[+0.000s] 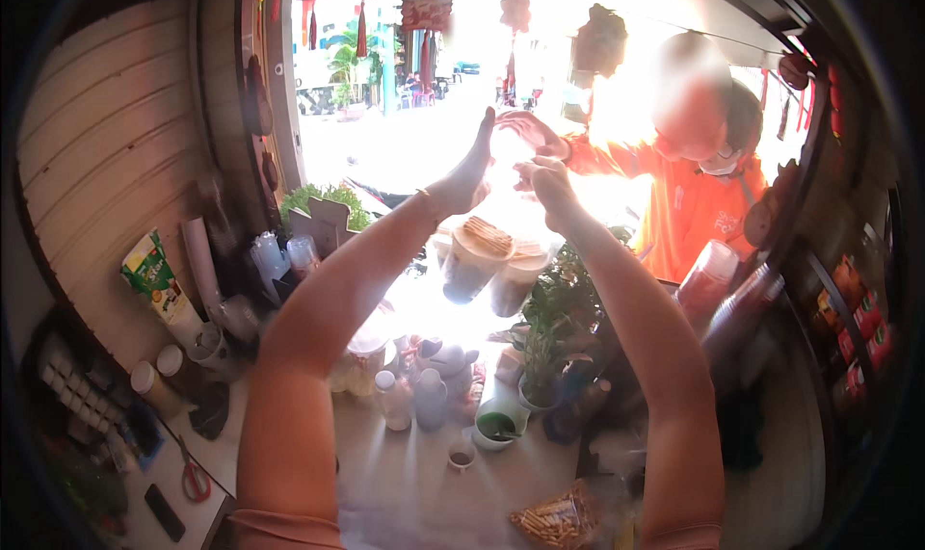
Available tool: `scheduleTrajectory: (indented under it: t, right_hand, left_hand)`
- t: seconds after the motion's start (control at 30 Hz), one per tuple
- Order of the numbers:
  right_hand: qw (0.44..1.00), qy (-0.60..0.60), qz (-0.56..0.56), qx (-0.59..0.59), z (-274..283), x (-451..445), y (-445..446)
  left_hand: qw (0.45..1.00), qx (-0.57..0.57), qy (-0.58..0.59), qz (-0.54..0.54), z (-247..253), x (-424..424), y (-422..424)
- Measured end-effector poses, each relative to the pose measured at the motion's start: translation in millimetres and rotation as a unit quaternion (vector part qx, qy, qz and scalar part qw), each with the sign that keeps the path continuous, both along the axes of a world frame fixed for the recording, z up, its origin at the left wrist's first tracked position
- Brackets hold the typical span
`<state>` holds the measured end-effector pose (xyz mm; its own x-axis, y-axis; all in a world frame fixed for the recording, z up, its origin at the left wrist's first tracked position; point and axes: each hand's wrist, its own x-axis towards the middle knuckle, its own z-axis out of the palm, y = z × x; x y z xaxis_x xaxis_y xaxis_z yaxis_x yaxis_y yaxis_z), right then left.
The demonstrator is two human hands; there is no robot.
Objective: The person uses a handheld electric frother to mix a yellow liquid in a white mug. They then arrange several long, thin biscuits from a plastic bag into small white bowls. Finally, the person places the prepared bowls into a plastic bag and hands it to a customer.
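Observation:
Both my arms reach forward to a bright window opening. My left hand [466, 178] is raised with its fingers pointing up; glare hides what its palm side touches. My right hand [549, 189] has bent fingers near a hand [531, 131] of a person in an orange jacket [694, 225]. Below and between my hands hangs a lidded cup [477, 257] with light wooden sticks or straws on top, and a second such cup [522, 275] close at its right, seemingly in a clear plastic bag. Whether my fingers grip the bag is lost in the glare.
On the counter [405, 478] stand bottles [394, 400], a potted plant [542, 376], a bowl with green contents [497, 427] and a small cup [460, 456]. A bag of small sticks [556, 517] lies near me. Red-handled scissors [195, 480] and a phone [165, 512] are at left, stacked plastic cups [712, 275] at right.

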<state>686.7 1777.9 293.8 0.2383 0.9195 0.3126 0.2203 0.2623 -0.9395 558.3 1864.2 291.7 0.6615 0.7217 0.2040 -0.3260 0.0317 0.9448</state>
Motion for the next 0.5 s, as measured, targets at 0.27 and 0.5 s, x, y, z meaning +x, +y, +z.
scheduleTrajectory:
  t: [0.27,0.5]
  right_hand:
    - [0.996,-0.013,-0.076,0.046,-57.9,32.3,88.9]
    - [0.983,-0.019,-0.168,0.077,-76.4,44.4,128.9]
  left_hand:
    - [0.993,0.046,-0.069,-0.083,-57.0,44.0,88.4]
    - [0.989,-0.067,-0.112,-0.073,-76.4,58.8,107.6]
